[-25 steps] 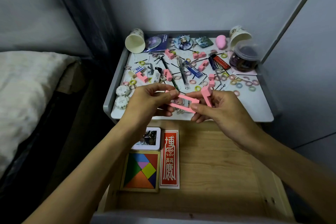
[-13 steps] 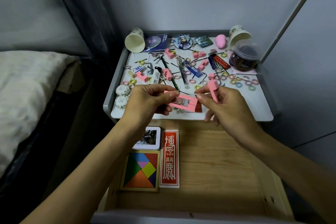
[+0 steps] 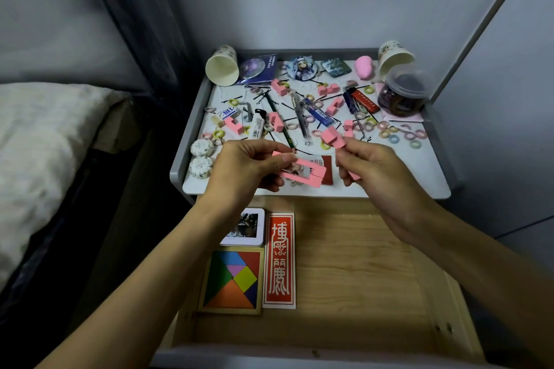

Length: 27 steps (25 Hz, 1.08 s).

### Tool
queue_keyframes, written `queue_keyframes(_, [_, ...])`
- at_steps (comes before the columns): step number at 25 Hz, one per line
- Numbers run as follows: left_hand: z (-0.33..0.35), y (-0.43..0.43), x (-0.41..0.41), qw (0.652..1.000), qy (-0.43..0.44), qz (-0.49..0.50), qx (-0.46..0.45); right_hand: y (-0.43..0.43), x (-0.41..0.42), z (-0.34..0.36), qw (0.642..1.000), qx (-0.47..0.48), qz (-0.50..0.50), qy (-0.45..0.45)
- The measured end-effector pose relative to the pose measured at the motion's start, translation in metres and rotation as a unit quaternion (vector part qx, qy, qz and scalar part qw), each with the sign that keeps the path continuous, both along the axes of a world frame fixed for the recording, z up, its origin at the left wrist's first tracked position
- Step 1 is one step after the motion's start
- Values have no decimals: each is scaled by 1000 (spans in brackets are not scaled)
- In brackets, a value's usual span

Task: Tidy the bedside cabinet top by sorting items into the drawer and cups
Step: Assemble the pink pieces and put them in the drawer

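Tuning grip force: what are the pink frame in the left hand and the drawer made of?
Pink frame: matte, rigid-looking, likely painted wood or dense foam; crisp square edges, no gloss. Drawer: pale wood or wood-look laminate, matte; grain lines visible on its floor.

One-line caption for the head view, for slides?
Left hand holds a pink frame piece, right hand a pink block, over the cluttered cabinet top; drawer open below.
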State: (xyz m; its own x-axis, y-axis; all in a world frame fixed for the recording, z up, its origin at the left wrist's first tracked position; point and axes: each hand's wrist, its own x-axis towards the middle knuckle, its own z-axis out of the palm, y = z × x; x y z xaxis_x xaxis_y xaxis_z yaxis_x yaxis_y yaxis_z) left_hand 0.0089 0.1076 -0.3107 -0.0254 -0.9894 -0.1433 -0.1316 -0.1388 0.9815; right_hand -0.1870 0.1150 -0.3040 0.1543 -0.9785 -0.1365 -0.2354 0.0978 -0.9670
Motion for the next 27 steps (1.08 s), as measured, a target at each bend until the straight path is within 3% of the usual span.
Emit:
queue_keyframes(8, [-4, 0, -1, 1000, -27, -8, -14, 0, 2, 1, 997, -48, -58, -30])
queue_keyframes(19, [-2, 1, -2, 999, -43, -9, -30, -2, -1, 2, 996, -68, 0, -59])
queue_keyframes(23, [-2, 2, -2, 997, -68, -22, -42, -6, -4, 2, 986, -160, -36, 13])
queue_keyframes(27, [-1, 5, -3, 995, -81, -49, -43, -11, -9, 0, 939, -294, -44, 173])
